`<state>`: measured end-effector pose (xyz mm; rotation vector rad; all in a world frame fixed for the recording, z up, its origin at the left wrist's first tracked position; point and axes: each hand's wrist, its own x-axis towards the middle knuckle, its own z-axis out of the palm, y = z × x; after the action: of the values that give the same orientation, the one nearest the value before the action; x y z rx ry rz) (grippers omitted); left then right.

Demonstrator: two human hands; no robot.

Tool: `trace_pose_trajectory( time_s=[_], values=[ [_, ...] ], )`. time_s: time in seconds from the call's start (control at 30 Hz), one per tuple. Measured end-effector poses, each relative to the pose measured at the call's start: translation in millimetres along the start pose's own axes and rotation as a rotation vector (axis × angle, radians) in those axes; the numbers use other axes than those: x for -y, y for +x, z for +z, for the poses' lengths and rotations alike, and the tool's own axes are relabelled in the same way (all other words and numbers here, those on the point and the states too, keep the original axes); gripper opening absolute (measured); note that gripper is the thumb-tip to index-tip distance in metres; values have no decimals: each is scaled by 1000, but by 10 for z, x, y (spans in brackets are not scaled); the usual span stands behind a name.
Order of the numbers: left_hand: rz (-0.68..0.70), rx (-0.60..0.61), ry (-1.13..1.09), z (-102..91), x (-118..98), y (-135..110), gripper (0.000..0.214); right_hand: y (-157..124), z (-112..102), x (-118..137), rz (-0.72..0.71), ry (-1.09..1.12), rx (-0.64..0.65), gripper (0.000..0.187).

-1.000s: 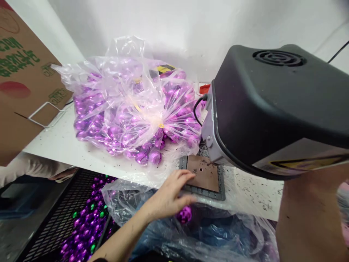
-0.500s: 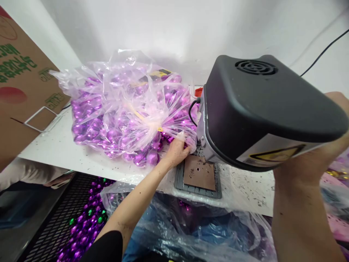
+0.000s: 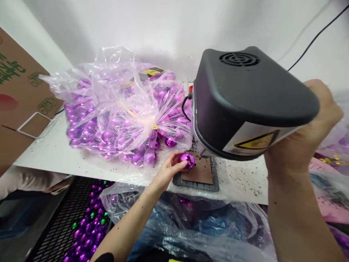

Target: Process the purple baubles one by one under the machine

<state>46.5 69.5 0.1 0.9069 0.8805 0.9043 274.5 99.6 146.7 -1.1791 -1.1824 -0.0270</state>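
Note:
My left hand (image 3: 167, 171) pinches a shiny purple ball (image 3: 187, 160) and holds it over the brown pad (image 3: 200, 174) set in a grey frame, just under the nose of the black machine head (image 3: 245, 98). Behind the hand lies a clear plastic bag (image 3: 120, 109) stuffed with many more purple balls, and one loose ball (image 3: 170, 142) lies at its mouth. My right hand (image 3: 308, 134) is raised at the right, its fingers curled behind the machine head; what they grip is hidden.
A white speckled table (image 3: 54, 149) carries the bag and machine. A cardboard box (image 3: 19, 94) leans at the left. Below the table edge hang clear bags (image 3: 207, 229) and a black mesh tray (image 3: 79, 225) holding purple and green balls. A black cable (image 3: 313, 36) runs along the wall.
My left hand drew back from the bag's mouth with a purple ball and brought it to the pad. My right hand rose higher behind the machine head.

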Motion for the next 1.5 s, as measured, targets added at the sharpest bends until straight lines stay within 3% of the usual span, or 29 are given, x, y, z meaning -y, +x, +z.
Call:
trace_pose_trajectory(
  time_s=[0.2,0.47,0.67,0.9,1.17,1.37,1.5],
  values=[
    [154,-18,223,75,124,55,50,3,-11,24,-7,23,37,60],
    [460,-150,787,149,351,96,50,-12,-17,38,-11,-21,39,62],
    [642,-94,1007,219,407,104,47,-3,-12,22,-20,-17,44,61],
    [548,-127,986,328,421,120,54,-21,-22,30,-8,-29,39,64],
    [561,-144,1074,342,435,87,44,-26,-20,48,-26,-52,22,64],
    [504,-104,1031,328,450,92,43,-297,-143,145,-277,-227,-116,41],
    [477,-74,1008,323,449,89,41,-586,-320,88,-427,-164,-1,33]
  ],
)
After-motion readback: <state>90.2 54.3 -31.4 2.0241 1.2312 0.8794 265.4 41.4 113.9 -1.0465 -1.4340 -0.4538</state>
